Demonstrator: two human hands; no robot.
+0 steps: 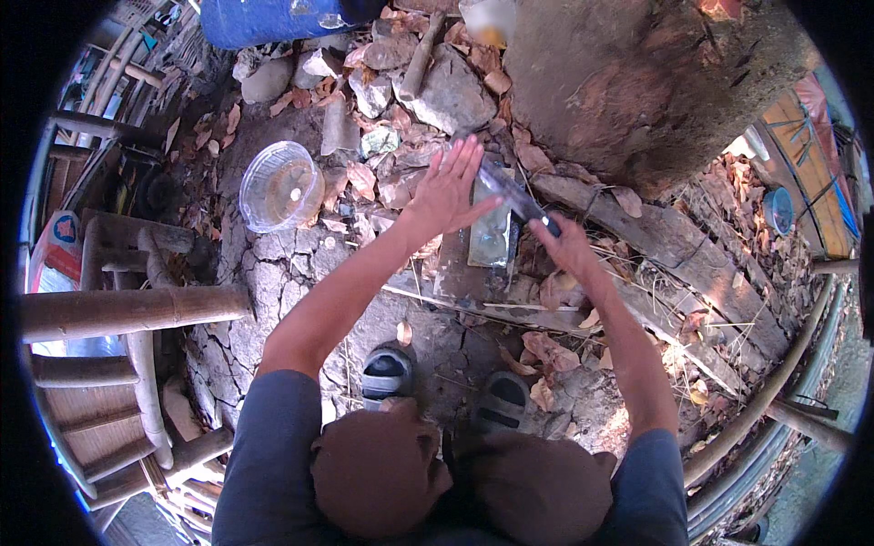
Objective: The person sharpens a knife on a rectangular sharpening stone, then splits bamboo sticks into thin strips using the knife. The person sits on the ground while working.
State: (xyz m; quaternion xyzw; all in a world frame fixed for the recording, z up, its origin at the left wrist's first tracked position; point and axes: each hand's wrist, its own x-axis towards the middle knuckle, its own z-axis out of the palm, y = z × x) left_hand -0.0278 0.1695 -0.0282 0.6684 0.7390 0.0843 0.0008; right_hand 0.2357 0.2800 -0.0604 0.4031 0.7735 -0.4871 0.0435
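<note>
Blade: we see a long knife (513,193) held above a flat greenish sharpening stone (492,232), which lies on a plank (473,273) on cracked earth.
Long axis: it runs diagonally, the handle low at the right and the tip pointing up and to the left, away from us.
Right hand: our right hand (566,247) is curled closed around the dark handle.
Left hand: our left hand (448,189) is spread, fingers straight and apart, the fingertips lying on or just over the blade's flat; we cannot tell which.
Hard to make out: the blade is blurred, so its tip and edge are unclear, and it seems to rest on the stone's far end.
Nearby: a clear round plastic bowl (277,185) sits well to the left among dry leaves and stones.
Cut off: a blue drum (264,18) is clipped by the upper rim.
</note>
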